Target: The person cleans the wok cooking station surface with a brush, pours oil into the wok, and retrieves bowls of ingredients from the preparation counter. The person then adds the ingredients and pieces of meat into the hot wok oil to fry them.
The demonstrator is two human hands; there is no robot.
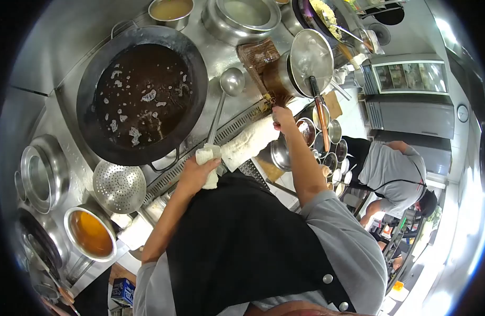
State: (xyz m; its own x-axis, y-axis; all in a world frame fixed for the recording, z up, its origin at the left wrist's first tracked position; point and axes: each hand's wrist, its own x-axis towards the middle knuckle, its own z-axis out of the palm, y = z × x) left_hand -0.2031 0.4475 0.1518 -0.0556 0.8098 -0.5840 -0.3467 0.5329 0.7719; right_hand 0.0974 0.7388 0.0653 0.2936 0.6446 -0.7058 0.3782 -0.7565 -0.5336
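Dark metal forms the wide wok (pixel 196 95), which holds dark brown liquid dotted with pale patches of foam. Just right of the wok lies the ladle (pixel 218 117), its round steel bowl away from the person and its handle running back toward the body. The left hand (pixel 199 171), at the wok's near right side, is closed around a folded white cloth (pixel 206 154) at the handle's near end. The right hand (pixel 282 117), farther right of the wok, is narrow, its fingers curled beside a small brass-coloured fitting (pixel 268 101); whether it grips anything is unclear. A long white towel (pixel 251 143) stretches between the hands. Beyond the right hand, well right of the wok, a round strainer (pixel 312 55) with a wooden handle rests over a pot (pixel 276 79). On the wok's near left side are a perforated skimmer (pixel 119 186) and a bowl (pixel 69 225) of orange liquid. Nearer the person than both, a blue box (pixel 122 292) carries pale print too small to read. Far right of the wok, another person (pixel 391 171) bends beside a counter.
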